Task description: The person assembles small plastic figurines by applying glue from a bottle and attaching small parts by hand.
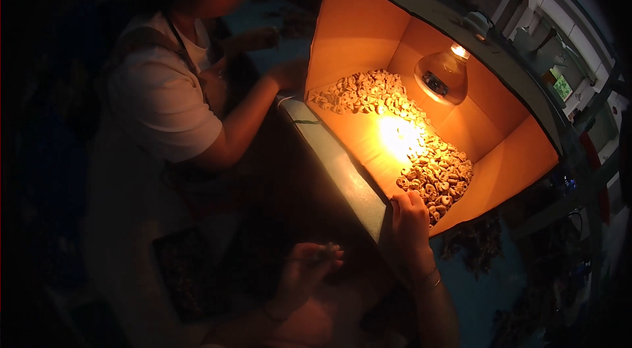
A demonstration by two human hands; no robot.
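A heap of small brown pieces [438, 173], many of them rounded with a hole or hollow, lies along the floor of an open-fronted cardboard box [359, 15]. My right hand [411, 219] rests at the box's near front edge, beside the closest part of the heap. Its fingers are curled together, and whatever they pinch is too small to name. Lower down, in deep shadow, my left hand [306, 275] is held up with its fingers bent inward around something I cannot make out.
A bright bulb [444, 75] hangs inside the box, glaring on its floor. A pale table edge [339, 173] runs along the front. At the left a person [164, 91] in a light top reaches toward the box. Dark clumps [477, 246] lie on a bluish surface at right.
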